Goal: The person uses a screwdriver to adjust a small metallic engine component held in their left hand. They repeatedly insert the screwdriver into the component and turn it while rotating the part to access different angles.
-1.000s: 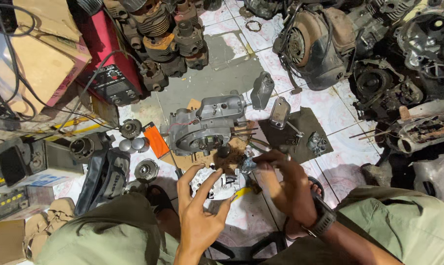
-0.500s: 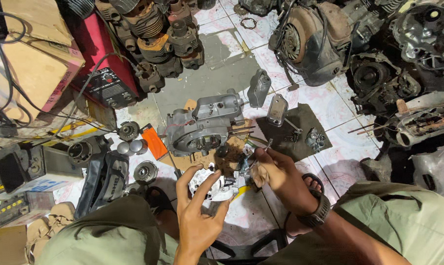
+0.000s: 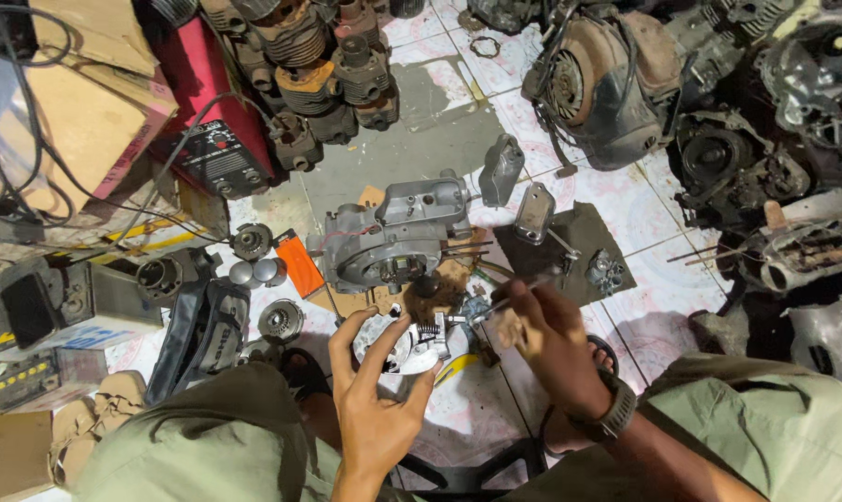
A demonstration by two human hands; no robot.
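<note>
I look down at a tiled floor [image 3: 662, 279] crowded with engine parts, seated with my knees to either side.

My left hand [image 3: 376, 409] is raised palm up between my knees, its grip clamped around a round, shiny metal part [image 3: 390, 342], fingers curled over the rim and thumb on the near edge. The part sits just in front of my knees, above the tiles.

My right hand [image 3: 543, 336], with a dark watch [image 3: 612, 416] on the wrist, is just to the right of that part. Its grip is pinched together on a thin metal tool [image 3: 484, 311] that points left toward the round part; the hand is blurred, so I cannot tell whether the tip touches it.

Just beyond my hands a grey engine casing [image 3: 395, 232] lies on a scrap of cardboard. To its right, small metal pieces rest on a dark mat [image 3: 588, 244]. An orange card [image 3: 300, 265] lies to the left of the casing, and a red machine [image 3: 218, 139] stands farther left, beside rusty cylinders [image 3: 332, 70].
</note>
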